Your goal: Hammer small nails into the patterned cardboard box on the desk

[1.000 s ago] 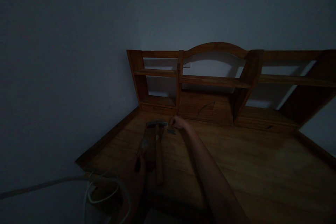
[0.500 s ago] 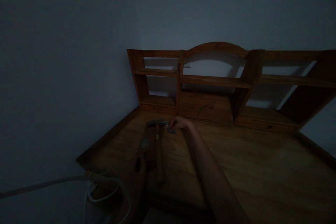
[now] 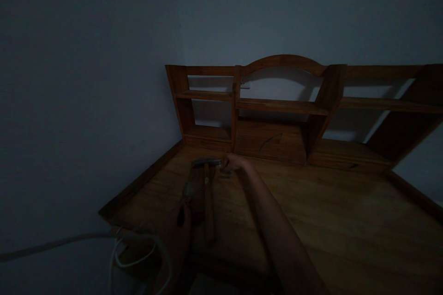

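Observation:
A hammer (image 3: 209, 203) with a wooden handle lies on the wooden desk, its dark metal head toward the back. Beside and partly under it is a dark flat piece (image 3: 196, 190), too dim to name. My left hand (image 3: 180, 221) is at the near left of this piece, thumb and fingertips pinched together; what they hold is too small and dark to make out. My right hand (image 3: 232, 162) is just right of the hammer head, fingers closed in a pinch over a few small dark items (image 3: 224, 174) on the desk. Its fingertips are blurred in the dim light.
A wooden shelf unit (image 3: 282, 107) with several compartments stands along the back of the desk (image 3: 311, 212). White cables (image 3: 117, 258) loop over the near left corner. A raised edge (image 3: 145, 175) runs along the left wall.
My right hand has lifted slightly and shifted a little left, showing more of the small items beneath it. My left hand keeps its pinch. The view has shifted slightly.

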